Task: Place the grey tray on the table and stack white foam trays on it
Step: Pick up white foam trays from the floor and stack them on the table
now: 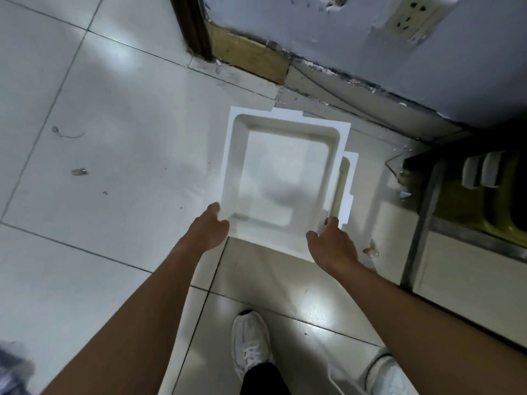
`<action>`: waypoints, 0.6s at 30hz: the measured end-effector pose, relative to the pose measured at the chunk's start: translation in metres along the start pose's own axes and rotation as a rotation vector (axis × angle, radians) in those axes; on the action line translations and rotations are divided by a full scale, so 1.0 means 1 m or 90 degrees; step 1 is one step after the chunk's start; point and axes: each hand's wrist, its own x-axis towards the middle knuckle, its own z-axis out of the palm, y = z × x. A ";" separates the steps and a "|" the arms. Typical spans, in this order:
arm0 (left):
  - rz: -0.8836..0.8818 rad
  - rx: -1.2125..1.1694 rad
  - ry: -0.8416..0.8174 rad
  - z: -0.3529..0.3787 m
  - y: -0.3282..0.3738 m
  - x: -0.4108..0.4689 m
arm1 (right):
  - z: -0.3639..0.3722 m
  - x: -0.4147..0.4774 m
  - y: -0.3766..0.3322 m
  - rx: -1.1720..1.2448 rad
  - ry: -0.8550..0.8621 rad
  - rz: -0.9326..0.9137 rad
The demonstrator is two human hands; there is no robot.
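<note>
A white foam tray (pixel 282 178) with a deep rectangular hollow is held over the tiled floor. My left hand (pixel 209 228) grips its near left corner, and my right hand (pixel 332 243) grips its near right corner. A second white foam tray (pixel 346 181) lies beneath it on the floor, with only its right edge showing. No grey tray is in view.
A grey wall (pixel 370 52) with a socket (pixel 413 18) runs along the back right. A metal-framed table or bench (pixel 427 212) stands at the right. My white shoes (pixel 251 346) stand on the floor tiles below. Small bits of debris (pixel 78 171) lie at left.
</note>
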 end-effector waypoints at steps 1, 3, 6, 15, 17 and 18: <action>-0.006 -0.015 -0.002 0.000 -0.002 0.001 | 0.001 0.001 0.000 0.007 -0.001 0.008; -0.016 -0.072 0.004 -0.001 -0.005 0.007 | 0.000 0.004 -0.001 0.016 0.002 0.019; -0.041 -0.181 0.015 -0.004 -0.002 0.008 | -0.006 0.006 -0.001 0.011 0.024 0.036; -0.042 -0.198 0.135 -0.017 0.030 -0.046 | -0.048 -0.038 -0.010 -0.049 0.064 0.062; -0.030 -0.194 0.171 -0.029 0.039 -0.068 | -0.061 -0.055 -0.017 -0.056 0.076 0.059; -0.025 -0.188 0.185 -0.035 0.042 -0.081 | -0.067 -0.064 -0.020 -0.060 0.082 0.055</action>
